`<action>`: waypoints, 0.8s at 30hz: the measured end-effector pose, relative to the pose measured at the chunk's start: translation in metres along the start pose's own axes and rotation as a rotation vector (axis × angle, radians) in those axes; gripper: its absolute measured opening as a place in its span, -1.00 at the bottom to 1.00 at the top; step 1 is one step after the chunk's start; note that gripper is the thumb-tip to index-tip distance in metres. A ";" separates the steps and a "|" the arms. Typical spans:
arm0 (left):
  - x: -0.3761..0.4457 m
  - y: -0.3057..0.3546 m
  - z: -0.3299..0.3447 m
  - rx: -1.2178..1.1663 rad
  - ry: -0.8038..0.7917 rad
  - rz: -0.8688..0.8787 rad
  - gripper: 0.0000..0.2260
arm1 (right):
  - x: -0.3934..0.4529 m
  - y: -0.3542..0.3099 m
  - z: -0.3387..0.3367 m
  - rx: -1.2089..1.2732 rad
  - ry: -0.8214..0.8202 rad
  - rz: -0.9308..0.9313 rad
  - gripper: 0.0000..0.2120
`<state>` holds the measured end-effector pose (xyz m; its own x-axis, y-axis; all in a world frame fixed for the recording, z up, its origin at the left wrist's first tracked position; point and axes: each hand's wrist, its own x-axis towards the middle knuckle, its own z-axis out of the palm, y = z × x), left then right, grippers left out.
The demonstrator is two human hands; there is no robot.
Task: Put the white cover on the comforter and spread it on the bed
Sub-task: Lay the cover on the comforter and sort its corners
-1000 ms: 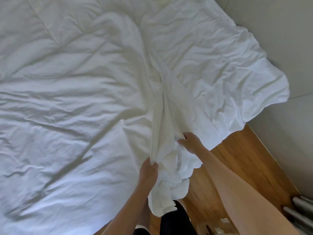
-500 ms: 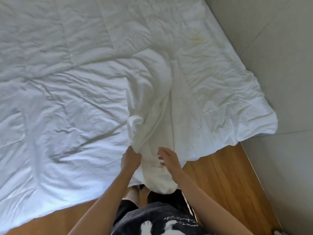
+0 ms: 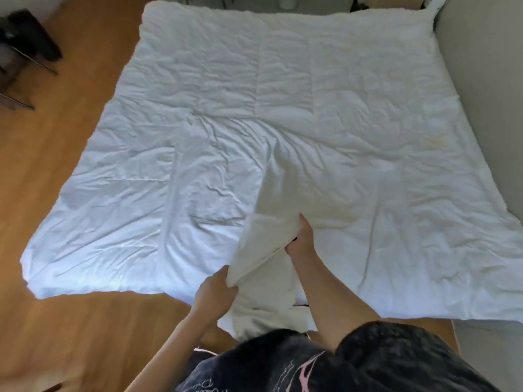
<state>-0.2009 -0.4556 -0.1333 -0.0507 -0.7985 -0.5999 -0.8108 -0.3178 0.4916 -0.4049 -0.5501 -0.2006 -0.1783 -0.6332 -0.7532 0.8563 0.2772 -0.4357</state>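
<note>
two bare hands were in view, low and centre in the frame. the left hand had its fingers curled tight around the near corner of a raised fold of the white cover, gripping it at the lower tip. the right hand sat higher and a little right, thumb and fingers clamped on the upper edge of that same fold; fingertips were buried in cloth, so finger spread could not be told. the two hands were apart, each holding one end of the lifted edge, which ran taut on a diagonal between them.

count: one cover, one comforter, one dark chair or stand at upper left, blurred.

the comforter lay spread flat, filling the centre and right of the frame, roughly rectangular, its far edge near the top and its near edge along the bottom by the person's body. surface white, soft, heavily wrinkled, with stitched quilting lines forming large panels. a faint yellowish mark showed at middle right.

the lifted fold of cover was smoother and creamier in tone than the bluish-white cloth to its left, shaped like a long wedge narrowing toward the centre of the frame.

wooden floor, warm orange-brown planks, ran down the left side and along the bottom. a pale grey wall rose at right. a dark printed garment covered the bottom edge.
</note>
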 end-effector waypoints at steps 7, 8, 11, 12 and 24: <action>-0.015 -0.139 -0.112 0.000 0.044 0.004 -0.73 | 0.000 0.090 0.106 -0.092 0.059 -0.171 -0.44; -0.015 -0.154 -0.127 0.023 0.047 0.008 -0.74 | -0.007 0.100 0.118 -0.099 0.087 -0.177 -0.43; -0.009 -0.184 -0.166 0.118 0.052 0.036 -0.78 | -0.021 0.116 0.143 -0.107 0.162 -0.220 -0.37; -0.006 -0.190 -0.175 0.150 0.059 0.046 -0.79 | -0.020 0.120 0.149 -0.091 0.156 -0.232 -0.35; 0.032 -0.218 -0.192 0.422 0.064 0.202 -0.83 | -0.012 0.095 0.158 -0.083 0.174 -0.384 -0.52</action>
<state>0.0864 -0.5100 -0.1390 -0.2067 -0.8570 -0.4721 -0.9552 0.0722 0.2872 -0.2445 -0.6301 -0.1550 -0.5617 -0.5726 -0.5972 0.6711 0.1068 -0.7337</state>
